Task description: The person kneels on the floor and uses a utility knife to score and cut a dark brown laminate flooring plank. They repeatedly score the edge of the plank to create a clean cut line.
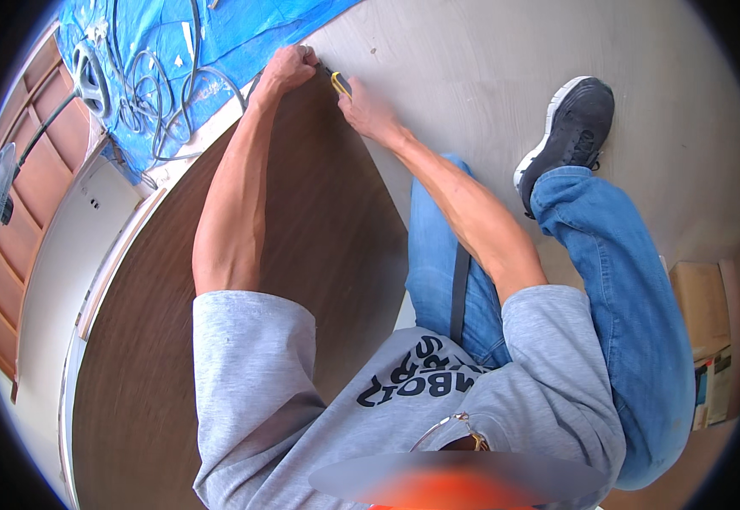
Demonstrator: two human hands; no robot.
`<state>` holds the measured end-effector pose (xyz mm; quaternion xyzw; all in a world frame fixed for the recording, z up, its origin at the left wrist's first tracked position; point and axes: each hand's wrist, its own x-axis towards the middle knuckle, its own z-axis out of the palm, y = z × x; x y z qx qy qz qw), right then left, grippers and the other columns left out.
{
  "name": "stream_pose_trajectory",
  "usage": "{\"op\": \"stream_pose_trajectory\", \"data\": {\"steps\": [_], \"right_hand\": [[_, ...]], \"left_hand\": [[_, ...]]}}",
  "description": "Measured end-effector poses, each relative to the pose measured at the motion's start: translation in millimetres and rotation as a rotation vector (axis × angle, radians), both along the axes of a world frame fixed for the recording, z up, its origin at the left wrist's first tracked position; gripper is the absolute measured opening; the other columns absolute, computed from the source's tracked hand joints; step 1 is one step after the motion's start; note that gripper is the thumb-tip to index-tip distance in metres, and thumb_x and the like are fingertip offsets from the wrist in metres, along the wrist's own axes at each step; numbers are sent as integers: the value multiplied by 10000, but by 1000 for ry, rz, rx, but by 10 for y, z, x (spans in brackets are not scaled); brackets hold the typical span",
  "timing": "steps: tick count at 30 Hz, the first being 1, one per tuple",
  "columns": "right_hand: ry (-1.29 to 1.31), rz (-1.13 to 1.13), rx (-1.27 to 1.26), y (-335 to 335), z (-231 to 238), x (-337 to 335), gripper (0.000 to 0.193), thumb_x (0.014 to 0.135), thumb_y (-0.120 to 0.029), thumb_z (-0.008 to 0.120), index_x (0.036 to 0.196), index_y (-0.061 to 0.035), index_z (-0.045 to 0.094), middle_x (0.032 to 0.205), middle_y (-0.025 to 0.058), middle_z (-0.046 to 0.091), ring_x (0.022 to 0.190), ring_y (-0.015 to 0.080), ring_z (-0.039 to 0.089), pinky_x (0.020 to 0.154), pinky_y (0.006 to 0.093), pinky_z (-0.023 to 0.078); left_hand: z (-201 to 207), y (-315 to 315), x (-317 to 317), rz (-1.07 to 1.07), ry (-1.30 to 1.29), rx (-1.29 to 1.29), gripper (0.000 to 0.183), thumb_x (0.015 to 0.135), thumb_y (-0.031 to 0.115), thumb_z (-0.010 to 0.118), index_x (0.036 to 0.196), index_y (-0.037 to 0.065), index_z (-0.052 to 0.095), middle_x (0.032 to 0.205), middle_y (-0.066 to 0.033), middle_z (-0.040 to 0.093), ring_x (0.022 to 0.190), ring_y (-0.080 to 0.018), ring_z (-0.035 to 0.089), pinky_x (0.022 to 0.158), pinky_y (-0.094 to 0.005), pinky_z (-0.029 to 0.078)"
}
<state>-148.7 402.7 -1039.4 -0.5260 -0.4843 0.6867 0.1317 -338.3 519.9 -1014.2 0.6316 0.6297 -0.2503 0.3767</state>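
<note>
Tool (341,83), yellow and black, twelve o'clock, clamped in my right hand (371,112); brown panel (310,183), nine o'clock, my left hand (289,70) at its twelve-o'clock corner, grip unclear; best held clear of the tip

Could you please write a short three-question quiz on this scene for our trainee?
1. Multiple choice: the right hand holds (a) a hammer, (b) a yellow-and-black tool, (c) a paintbrush.
2. True or false: the left hand is at the far corner of the brown board.
3. Fill in: the sheet at the picture's upper left is coloured ____.

Key: 1. b; 2. True; 3. blue.
</note>
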Motion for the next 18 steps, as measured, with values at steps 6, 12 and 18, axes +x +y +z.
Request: {"op": "stream_pose_trajectory", "data": {"steps": [6,12,18], "right_hand": [[100,-281,52,-108,133,10,237,974,-227,514,1109,-41,455,737,261,626,743,477,639,664,550,468],[23,-333,-9,-201,312,186,230,988,-237,520,1112,-66,428,698,241,606,654,443,624,586,530,442],[-11,-215,16,-227,250,149,224,993,-231,506,1122,-59,442,747,292,613,736,496,628,616,565,438]], "left_hand": [[28,-61,-6,89,23,8,238,756,173,665,941,32,714,881,-154,727,831,-267,699,757,-378,533],[-16,-32,0,58,99,-24,255,747,174,682,962,38,708,865,-145,721,824,-254,693,756,-370,532],[54,-19,-5,152,-73,-37,253,708,154,636,931,58,707,812,-137,704,795,-264,677,731,-398,523]]}}
